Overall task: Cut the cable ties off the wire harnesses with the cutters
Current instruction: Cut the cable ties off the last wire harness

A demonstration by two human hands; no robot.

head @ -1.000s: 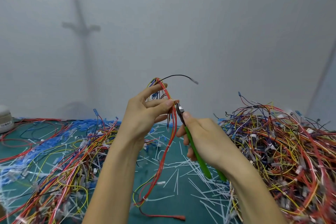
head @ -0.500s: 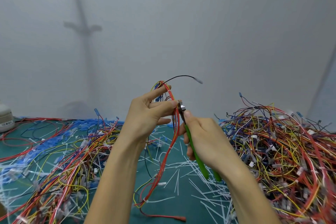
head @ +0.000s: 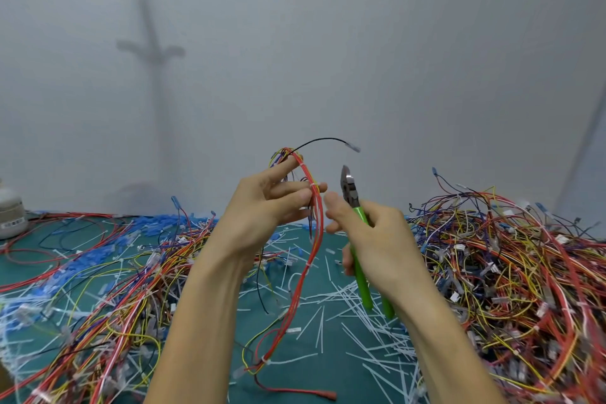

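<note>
Wire harness (head: 315,239) hangs above the table (head: 328,371) from your left hand (head: 262,210), which pinches its red strands at a white cable tie (head: 314,186). Your right hand (head: 377,239) grips the green-handled cutters (head: 351,193), blades pointing up, just beside the harness, not touching.

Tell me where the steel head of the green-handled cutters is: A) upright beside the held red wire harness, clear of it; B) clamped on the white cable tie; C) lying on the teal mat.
A: the green-handled cutters in the right hand point up, a gap showing between their head and the red wire harness held by the left hand.
</note>
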